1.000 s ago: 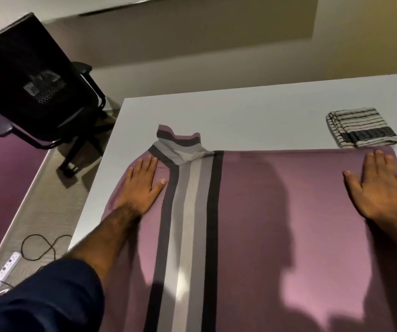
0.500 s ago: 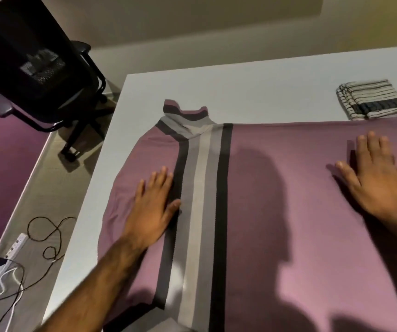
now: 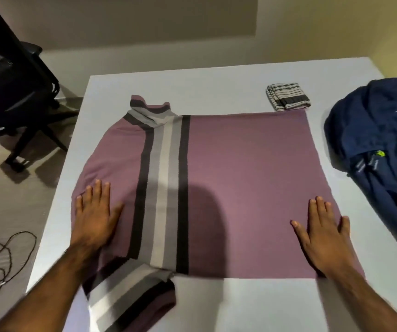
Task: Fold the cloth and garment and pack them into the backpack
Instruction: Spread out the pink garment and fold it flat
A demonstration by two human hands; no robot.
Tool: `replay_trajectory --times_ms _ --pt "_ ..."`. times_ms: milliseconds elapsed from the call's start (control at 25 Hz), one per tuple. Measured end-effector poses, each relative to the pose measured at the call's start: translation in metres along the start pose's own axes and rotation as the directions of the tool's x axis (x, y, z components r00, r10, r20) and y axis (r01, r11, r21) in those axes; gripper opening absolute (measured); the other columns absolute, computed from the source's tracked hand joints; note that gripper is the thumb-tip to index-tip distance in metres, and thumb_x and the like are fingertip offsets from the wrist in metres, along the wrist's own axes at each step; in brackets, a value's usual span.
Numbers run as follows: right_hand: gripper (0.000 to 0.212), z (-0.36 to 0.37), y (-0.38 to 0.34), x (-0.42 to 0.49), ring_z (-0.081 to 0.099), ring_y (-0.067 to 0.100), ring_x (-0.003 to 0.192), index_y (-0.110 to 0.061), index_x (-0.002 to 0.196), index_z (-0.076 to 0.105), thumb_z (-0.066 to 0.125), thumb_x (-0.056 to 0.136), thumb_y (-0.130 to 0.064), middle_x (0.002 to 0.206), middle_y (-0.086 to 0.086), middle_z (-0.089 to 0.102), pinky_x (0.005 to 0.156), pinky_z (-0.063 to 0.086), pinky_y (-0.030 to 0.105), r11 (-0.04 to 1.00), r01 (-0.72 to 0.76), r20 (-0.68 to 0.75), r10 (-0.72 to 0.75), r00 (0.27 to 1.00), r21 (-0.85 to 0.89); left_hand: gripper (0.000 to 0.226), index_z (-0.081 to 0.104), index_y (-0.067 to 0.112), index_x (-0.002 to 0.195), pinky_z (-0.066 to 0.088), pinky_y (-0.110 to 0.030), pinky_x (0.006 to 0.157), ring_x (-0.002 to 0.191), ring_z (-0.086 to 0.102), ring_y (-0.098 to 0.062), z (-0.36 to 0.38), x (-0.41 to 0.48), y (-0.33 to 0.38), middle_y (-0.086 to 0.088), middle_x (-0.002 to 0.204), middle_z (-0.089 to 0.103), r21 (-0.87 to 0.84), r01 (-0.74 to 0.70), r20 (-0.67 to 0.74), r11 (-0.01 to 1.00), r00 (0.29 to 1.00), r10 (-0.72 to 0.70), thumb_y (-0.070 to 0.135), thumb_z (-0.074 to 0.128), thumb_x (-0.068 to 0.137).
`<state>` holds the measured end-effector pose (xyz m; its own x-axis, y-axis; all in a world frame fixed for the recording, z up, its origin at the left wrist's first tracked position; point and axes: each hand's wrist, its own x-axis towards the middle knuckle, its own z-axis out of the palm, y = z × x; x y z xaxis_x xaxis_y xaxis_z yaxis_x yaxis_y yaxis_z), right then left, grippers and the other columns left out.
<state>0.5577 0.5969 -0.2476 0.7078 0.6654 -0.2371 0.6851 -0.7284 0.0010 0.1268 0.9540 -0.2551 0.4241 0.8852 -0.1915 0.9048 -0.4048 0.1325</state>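
A mauve garment [image 3: 240,178] with grey, white and black stripes lies spread flat across the white table [image 3: 216,87], one striped sleeve sticking out at its near left. My left hand [image 3: 94,216] presses flat on its left part, fingers straight. My right hand [image 3: 322,233] lies flat near the garment's right edge. A folded black-and-white striped cloth [image 3: 288,96] sits just beyond the garment's far right corner. A dark blue backpack [image 3: 382,159] with green lettering lies on the table at the right.
A black office chair [image 3: 13,92] stands off the table's far left corner. A dark cable [image 3: 3,257] coils on the floor at left. Bare table surface shows beyond the garment and in front of it.
Both hands have slid toward me over the garment, from its far edge to its near half. The view has pulled back, bringing the backpack and the near sleeve into sight.
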Motion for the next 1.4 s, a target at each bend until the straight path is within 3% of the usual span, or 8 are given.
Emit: replay_trajectory --times_ms 240,400,560,680,800,1040,1200,1400 --pt "0.088 -0.011 0.015 -0.081 -0.01 0.022 0.156 -0.021 0.162 -0.009 -0.007 0.093 -0.075 0.169 0.0 -0.013 0.125 -0.003 0.054 0.989 0.142 0.2 -0.131 0.971 -0.046 0.077 -0.002 0.023 0.163 0.001 -0.05 0.127 0.158 -0.005 -0.022 0.014 -0.152 0.05 0.0 0.172 -0.007 -0.083 -0.326 0.035 0.942 0.943 0.33 0.065 0.019 0.102" --pt "0.09 -0.001 0.029 -0.119 -0.013 0.025 0.155 -0.018 0.158 -0.022 -0.014 0.089 -0.076 0.164 0.002 -0.026 0.122 0.002 0.058 0.996 0.05 0.236 -0.032 0.971 -0.073 0.081 0.006 0.018 0.164 0.005 -0.051 0.126 0.158 -0.001 -0.024 0.039 -0.214 0.015 -0.001 0.172 -0.003 -0.038 -0.34 0.081 0.939 0.936 0.342 0.065 0.026 0.101" --pt "0.088 -0.001 0.034 -0.129 -0.015 0.025 0.155 -0.016 0.157 -0.023 -0.007 0.091 -0.072 0.165 0.005 -0.027 0.123 0.008 0.06 0.992 -0.013 0.27 0.046 0.962 -0.124 0.088 -0.001 0.016 0.163 -0.001 -0.049 0.125 0.158 -0.007 -0.027 0.037 -0.229 -0.005 -0.004 0.171 -0.009 -0.024 -0.374 0.112 0.927 0.92 0.375 0.071 0.024 0.099" --pt "0.082 -0.006 0.035 -0.131 -0.013 0.024 0.156 -0.018 0.158 -0.021 0.002 0.098 -0.068 0.166 0.003 -0.025 0.121 0.006 0.062 0.988 -0.001 0.31 0.049 0.95 -0.152 0.1 -0.009 0.02 0.163 -0.008 -0.06 0.123 0.156 -0.017 -0.027 0.039 -0.242 -0.015 -0.003 0.17 -0.019 0.032 -0.432 0.188 0.901 0.888 0.419 0.082 0.025 0.092" --pt "0.068 -0.013 0.039 -0.132 -0.004 0.022 0.157 -0.017 0.161 -0.01 0.009 0.106 -0.051 0.169 0.002 -0.015 0.122 0.006 0.06 0.987 0.015 0.274 0.029 0.961 -0.158 0.101 -0.004 0.018 0.163 -0.003 -0.064 0.121 0.157 -0.011 -0.028 0.041 -0.257 -0.024 -0.005 0.171 -0.014 0.106 -0.5 0.194 0.859 0.858 0.475 0.083 0.028 0.092" --pt "0.056 -0.013 0.049 -0.124 0.028 0.022 0.152 -0.017 0.161 0.02 0.03 0.106 -0.017 0.168 0.002 0.019 0.124 0.009 0.055 0.972 0.052 0.108 -0.028 0.994 -0.23 0.071 0.01 0.015 0.163 0.009 -0.056 0.12 0.158 0.004 -0.028 0.045 -0.265 -0.031 -0.008 0.171 0.003 0.099 -0.526 0.103 0.845 0.85 0.517 0.056 0.019 0.107" --pt "0.035 -0.016 0.052 -0.122 0.06 0.019 0.123 -0.027 0.126 0.059 0.053 0.095 -0.011 0.138 -0.002 0.061 0.12 0.021 0.055 0.955 0.086 -0.004 -0.09 0.996 -0.283 0.06 0.015 0.019 0.163 0.013 -0.043 0.124 0.157 0.016 -0.025 0.042 -0.259 -0.036 -0.001 0.172 0.009 0.013 -0.52 0.061 0.854 0.853 0.518 0.044 0.022 0.109" --pt "0.023 -0.027 0.063 -0.106 0.069 0.019 0.105 -0.025 0.11 0.071 0.067 0.091 -0.013 0.117 -0.003 0.072 0.121 0.021 0.052 0.959 0.131 -0.12 -0.165 0.979 -0.25 0.058 0.032 0.017 0.159 0.025 -0.051 0.123 0.154 0.023 -0.029 -0.002 -0.218 -0.02 -0.003 0.168 0.021 -0.053 -0.367 -0.073 0.929 0.929 0.362 0.034 0.031 0.103"
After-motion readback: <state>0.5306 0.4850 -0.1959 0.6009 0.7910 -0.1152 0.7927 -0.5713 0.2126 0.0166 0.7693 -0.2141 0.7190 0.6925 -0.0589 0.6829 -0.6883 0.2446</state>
